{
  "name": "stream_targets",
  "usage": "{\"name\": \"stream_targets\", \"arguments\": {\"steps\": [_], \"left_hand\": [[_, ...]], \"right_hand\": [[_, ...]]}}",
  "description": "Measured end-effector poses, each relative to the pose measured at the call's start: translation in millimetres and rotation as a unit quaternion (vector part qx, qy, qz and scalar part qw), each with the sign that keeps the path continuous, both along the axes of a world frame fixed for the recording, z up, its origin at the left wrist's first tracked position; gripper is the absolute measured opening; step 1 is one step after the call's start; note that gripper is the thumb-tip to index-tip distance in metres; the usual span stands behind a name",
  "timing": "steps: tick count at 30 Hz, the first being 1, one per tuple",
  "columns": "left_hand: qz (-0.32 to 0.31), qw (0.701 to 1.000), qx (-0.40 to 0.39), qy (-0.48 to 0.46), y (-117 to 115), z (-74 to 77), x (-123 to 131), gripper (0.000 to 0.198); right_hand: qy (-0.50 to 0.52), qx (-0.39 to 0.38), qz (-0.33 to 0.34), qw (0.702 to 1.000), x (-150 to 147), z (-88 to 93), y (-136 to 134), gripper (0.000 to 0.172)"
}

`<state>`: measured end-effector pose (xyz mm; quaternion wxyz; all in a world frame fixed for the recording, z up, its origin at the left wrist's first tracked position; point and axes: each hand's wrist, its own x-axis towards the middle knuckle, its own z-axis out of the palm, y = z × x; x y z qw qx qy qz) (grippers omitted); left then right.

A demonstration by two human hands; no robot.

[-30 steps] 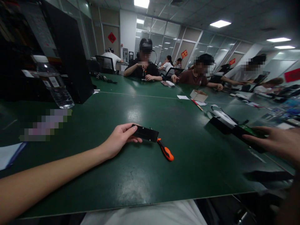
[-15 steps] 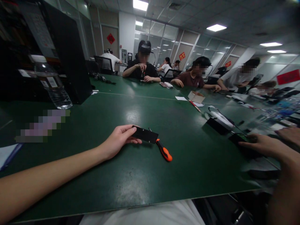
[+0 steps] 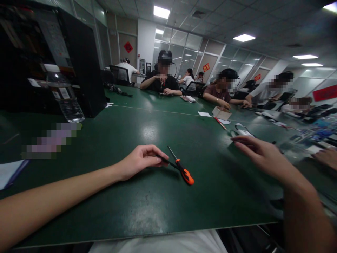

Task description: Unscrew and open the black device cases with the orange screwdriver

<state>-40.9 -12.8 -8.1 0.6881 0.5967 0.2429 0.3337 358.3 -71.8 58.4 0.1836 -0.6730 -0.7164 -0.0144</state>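
My left hand [image 3: 143,159] is closed on a thin black rectangular plate [image 3: 172,164], pinched between thumb and fingers and seen nearly edge-on. Its far end overlaps the handle of an orange and black screwdriver [image 3: 187,176], which lies on the green table with the shaft pointing away from me. Over the right part of the table is my right hand [image 3: 259,153], slightly blurred, with fingers stretched forward and nothing visible in them. Just beyond its fingertips lies a white device [image 3: 244,130] with a cable, partly hidden by the hand.
A water bottle [image 3: 64,95] stands by a black computer case [image 3: 79,59] at left. Farther off are a small cardboard box [image 3: 222,113], a red pen [image 3: 220,123] and paper [image 3: 204,114]. Another person's hand [image 3: 326,157] rests at the right edge. Several people sit across the green table [image 3: 147,207].
My right hand has moved left and away from the dark items at right. My left hand has turned the black plate from face-on to nearly edge-on. The screwdriver stays on the table.
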Motion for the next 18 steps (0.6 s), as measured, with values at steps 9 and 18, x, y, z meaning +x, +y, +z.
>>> {"name": "stream_targets", "arguments": {"steps": [9,18], "left_hand": [[-0.103,0.994,0.024,-0.038,-8,4.9,-4,0.015],[-0.076,0.997,-0.002,0.000,-9,3.7,-2,0.041]], "right_hand": [[0.076,-0.146,0.333,0.928,-167,-11.7,-14,0.023],[0.035,-0.107,0.196,0.974,-80,2.7,-9,0.039]]}}
